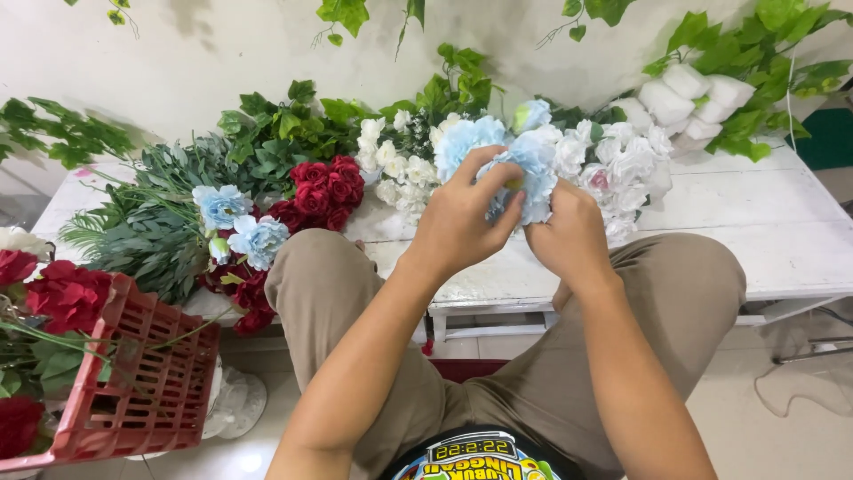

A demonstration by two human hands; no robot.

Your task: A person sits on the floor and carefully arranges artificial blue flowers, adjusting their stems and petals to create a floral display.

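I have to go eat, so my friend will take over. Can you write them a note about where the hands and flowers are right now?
Left hand and right hand: both pinch one light blue flower above the lap.
On the white table: two more blue flowers, red roses, white flowers, green leaves.
Red crate at the left holds more red roses.
Done: blue flower picked up. Left: cannot tell.

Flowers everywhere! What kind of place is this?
Probably a small flower-craft workshop, likely for artificial arrangements. A white table against the wall is heaped with red roses, white blooms and green leaves. A red crate holds more roses, and both hands work on a pale blue flower.
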